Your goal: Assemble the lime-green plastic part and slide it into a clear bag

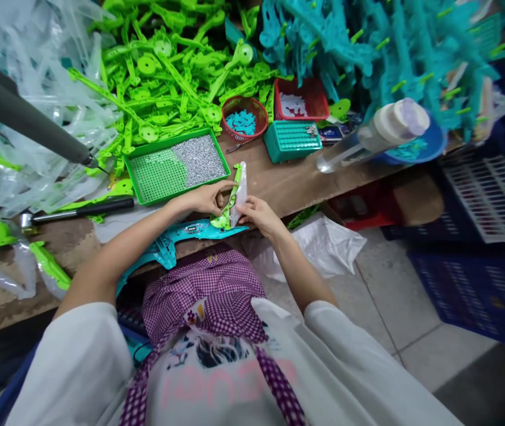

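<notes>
Both hands meet at the near edge of a worn wooden bench point(288, 177). My left hand point(205, 198) pinches a lime-green plastic arm point(230, 204) with a clear plastic piece point(241, 189) against it. My right hand point(259, 214) closes on the same pieces from the right. The green arm's round end rests on a teal plastic part point(176, 236) lying flat on the bench below my hands.
A green tray point(154, 174) of small silver screws stands just beyond my hands. Behind it lie heaps of green parts point(167, 71) and teal parts point(367, 47), a red basket point(244, 117), a red tray point(301, 97), a teal box point(291, 141). A black-handled tool point(83, 210) lies left.
</notes>
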Tool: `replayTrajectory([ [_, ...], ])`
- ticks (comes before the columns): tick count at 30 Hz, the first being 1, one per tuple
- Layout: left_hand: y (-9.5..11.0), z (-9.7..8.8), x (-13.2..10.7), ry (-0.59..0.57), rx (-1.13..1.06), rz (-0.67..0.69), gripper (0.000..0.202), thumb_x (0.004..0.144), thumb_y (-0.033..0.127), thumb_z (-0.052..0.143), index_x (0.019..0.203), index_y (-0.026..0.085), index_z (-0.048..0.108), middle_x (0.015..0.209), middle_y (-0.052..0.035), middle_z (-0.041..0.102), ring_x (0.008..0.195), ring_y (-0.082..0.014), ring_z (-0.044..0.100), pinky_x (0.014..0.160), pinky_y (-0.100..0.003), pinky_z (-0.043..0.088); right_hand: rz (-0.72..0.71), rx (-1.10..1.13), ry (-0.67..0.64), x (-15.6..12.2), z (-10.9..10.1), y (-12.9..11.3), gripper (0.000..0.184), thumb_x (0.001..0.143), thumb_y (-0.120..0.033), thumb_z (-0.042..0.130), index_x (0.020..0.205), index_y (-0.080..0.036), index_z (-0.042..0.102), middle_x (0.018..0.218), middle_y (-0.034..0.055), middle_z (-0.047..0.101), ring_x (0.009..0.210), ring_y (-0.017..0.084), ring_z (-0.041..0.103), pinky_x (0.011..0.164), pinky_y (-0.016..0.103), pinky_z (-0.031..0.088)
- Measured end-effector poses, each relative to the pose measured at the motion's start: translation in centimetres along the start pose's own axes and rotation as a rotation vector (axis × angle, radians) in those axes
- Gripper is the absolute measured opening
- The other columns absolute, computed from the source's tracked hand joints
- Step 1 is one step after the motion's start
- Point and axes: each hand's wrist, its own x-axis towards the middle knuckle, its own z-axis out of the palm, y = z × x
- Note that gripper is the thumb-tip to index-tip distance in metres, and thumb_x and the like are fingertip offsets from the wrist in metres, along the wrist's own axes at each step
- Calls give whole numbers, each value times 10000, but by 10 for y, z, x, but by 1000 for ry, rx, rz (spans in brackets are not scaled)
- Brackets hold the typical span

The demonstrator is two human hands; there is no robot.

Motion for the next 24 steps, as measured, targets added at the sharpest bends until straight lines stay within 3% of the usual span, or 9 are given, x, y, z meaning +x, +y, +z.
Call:
replayTrajectory([
  [5,-6,3,5,42,57,-79,1053,618,138,729,1512,55,177,924,-51,631,789,-162,580,719,-269,451,45,-22,43,-2,9,-4,291,697,-253,795,815,-196,536,639,-44,671,530,76,625,531,181,541],
  [14,-10,1,11,-21,95,-48,1021,618,141,707,1527,105,242,922,-28,633,785,-153,575,724,-260,442,68,-65,85,-2,16,-8,194,809,-167,688,827,-193,497,648,-40,649,555,74,636,556,184,570],
  [24,-8,1,8,-23,85,-38,1039,623,138,701,1542,140,218,837,12,594,735,-130,542,719,-251,431,-3,-440,77,-2,4,-2,331,771,-426,719,843,-208,480,606,-21,630,484,119,626,459,222,521],
])
